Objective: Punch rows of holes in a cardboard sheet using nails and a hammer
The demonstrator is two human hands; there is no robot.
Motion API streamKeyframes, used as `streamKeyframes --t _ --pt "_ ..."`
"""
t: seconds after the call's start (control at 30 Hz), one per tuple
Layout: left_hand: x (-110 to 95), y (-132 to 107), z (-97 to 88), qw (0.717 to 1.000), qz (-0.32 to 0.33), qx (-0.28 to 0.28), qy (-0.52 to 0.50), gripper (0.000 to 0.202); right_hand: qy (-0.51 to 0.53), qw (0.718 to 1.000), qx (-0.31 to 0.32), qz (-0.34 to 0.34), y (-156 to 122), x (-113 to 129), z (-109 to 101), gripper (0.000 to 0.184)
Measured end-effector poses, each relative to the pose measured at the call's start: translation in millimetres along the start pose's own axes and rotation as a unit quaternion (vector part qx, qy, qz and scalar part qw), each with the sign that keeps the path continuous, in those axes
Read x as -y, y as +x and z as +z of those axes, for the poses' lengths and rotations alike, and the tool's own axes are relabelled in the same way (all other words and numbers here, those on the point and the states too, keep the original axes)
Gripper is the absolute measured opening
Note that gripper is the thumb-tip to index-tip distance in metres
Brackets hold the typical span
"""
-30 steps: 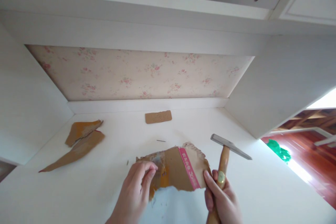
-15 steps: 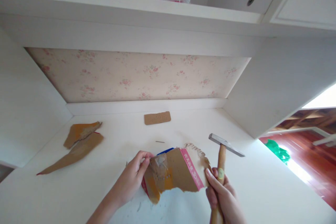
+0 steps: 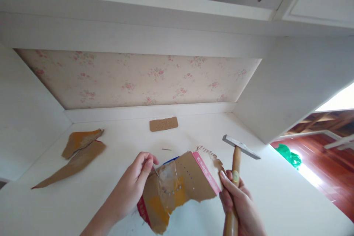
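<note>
**Placing a nail point(image 3: 156, 170) over the torn cardboard piece point(image 3: 189, 182), by the look of it**

Your torn cardboard piece sits between your hands, over the white counter point(image 3: 282, 195); I can't tell whether it rests flat. Take it as the clock's centre, twelve pointing away from you. It carries a row of dark dots and, nearer the clear tape point(image 3: 166, 177), a row of shiny specks; whether these are holes or nail heads is unclear. Something blue point(image 3: 172, 160) peeks from under its edge near half past eleven.

At ten o'clock your left hand point(image 3: 138, 173) pinches the nail, slanted over the taped part. At three your right hand point(image 3: 242, 206) wraps the handle of the hammer point(image 3: 237, 160), thumb against the cardboard's edge, steel head at two.

I'd judge this as lining up, with no blow under way. The next move calls for seating the tip upright, then freeing your right thumb before any swing.

Farther out, a second nail point(image 3: 166, 149) lies toward half past eleven, a small cardboard strip point(image 3: 163, 124) beyond it, and torn scraps point(image 3: 80, 156) between nine and ten.
</note>
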State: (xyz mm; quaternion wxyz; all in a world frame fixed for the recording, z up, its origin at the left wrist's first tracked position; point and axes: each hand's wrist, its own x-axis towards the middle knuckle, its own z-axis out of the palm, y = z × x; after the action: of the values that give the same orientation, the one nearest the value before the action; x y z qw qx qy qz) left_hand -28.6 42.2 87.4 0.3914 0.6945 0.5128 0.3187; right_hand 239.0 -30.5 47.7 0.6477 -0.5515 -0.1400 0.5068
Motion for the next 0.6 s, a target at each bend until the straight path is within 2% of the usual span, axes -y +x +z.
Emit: streamKeyframes --t 0.13,0.33,0.47,0.6 --pt "-7 27 11.9 1.0 0.027 -0.005 0.015 0.033 -0.017 0.999 0.0 -0.028 26 5 -9 0.037" --pt "14 57 42.8 0.999 0.018 0.002 0.028 0.027 -0.07 0.997 -0.006 -0.036 59 -6 -24 0.039" --pt "19 52 49.8 0.998 0.025 -0.018 0.046 0.024 -0.104 0.994 -0.019 -0.029 65 -20 -28 0.039" --pt "3 34 58.2 0.997 0.062 -0.02 0.033 0.025 -0.116 0.993 -0.028 -0.027 66 -29 -31 0.038"
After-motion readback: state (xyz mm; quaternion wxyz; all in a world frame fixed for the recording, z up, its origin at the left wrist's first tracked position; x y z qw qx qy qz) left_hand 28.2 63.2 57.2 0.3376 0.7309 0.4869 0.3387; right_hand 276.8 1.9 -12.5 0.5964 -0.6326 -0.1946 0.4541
